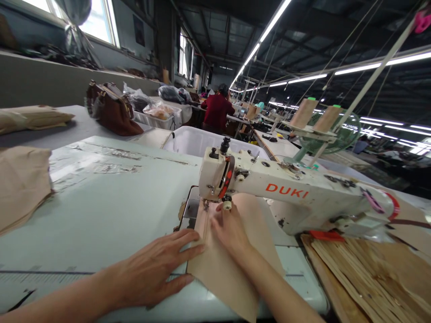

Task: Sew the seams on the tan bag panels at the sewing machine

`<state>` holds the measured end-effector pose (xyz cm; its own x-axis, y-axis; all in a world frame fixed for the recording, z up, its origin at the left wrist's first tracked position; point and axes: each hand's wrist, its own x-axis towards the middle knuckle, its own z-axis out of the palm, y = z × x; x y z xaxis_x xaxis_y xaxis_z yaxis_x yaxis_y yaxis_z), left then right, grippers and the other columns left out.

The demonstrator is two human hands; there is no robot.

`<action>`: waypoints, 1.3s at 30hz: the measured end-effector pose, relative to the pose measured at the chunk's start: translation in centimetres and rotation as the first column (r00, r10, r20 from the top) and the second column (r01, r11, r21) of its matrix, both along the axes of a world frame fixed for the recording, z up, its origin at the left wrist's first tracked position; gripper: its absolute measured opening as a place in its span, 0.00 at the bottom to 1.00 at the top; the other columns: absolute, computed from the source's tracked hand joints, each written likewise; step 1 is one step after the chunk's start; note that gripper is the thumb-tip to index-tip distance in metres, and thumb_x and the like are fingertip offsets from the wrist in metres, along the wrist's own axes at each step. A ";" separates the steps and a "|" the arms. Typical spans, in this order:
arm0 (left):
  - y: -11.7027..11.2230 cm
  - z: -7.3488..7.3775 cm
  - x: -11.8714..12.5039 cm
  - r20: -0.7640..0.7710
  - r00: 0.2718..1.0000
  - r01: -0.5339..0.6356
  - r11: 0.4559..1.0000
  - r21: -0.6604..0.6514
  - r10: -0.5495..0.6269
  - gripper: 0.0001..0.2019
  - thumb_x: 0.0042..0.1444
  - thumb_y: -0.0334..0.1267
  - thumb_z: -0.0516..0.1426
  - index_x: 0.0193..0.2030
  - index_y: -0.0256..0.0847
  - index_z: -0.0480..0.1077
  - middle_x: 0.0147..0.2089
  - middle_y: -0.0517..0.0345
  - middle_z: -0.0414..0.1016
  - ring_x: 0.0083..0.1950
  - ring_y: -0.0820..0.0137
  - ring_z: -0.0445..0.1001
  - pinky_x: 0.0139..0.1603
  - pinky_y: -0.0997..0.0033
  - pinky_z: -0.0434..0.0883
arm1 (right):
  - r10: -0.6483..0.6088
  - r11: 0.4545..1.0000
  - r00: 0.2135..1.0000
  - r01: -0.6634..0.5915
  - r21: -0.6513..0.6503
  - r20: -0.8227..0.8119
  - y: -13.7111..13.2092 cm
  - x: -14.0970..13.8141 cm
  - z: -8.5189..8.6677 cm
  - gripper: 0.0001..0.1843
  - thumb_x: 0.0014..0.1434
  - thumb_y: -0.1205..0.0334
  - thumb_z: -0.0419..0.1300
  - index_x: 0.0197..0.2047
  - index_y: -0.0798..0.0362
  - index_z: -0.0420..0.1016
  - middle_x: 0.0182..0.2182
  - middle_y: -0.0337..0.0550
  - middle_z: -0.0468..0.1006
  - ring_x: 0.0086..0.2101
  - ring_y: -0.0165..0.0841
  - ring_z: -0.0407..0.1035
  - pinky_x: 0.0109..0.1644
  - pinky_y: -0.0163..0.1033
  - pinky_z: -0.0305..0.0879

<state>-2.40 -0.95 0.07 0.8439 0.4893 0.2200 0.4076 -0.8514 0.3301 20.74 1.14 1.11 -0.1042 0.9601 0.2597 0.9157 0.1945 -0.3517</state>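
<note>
The left hand [155,269] lies flat and open, palm down on the pale green table [101,202], its fingertips pressing the left edge of a beige fabric piece [218,278] and gripping nothing. The right hand [230,231] rests open on top of the same piece, fingers stretched towards the needle of the white sewing machine [296,195]. The fabric runs from under the machine's head back to the table's near edge. A folded beige stack [20,184] sits well apart on the left.
</note>
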 end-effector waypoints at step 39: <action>8.0 0.4 1.8 0.007 0.999 0.044 0.999 0.022 -0.045 0.33 0.63 0.48 0.58 0.73 0.49 0.54 0.64 0.48 0.65 0.69 0.55 0.62 0.74 0.48 0.54 | 0.186 0.974 0.982 -0.183 0.130 -0.017 0.1 1.8 -2.8 0.21 0.66 0.70 0.53 0.59 0.49 0.74 0.53 0.45 0.78 0.55 0.41 0.70 0.68 0.58 0.56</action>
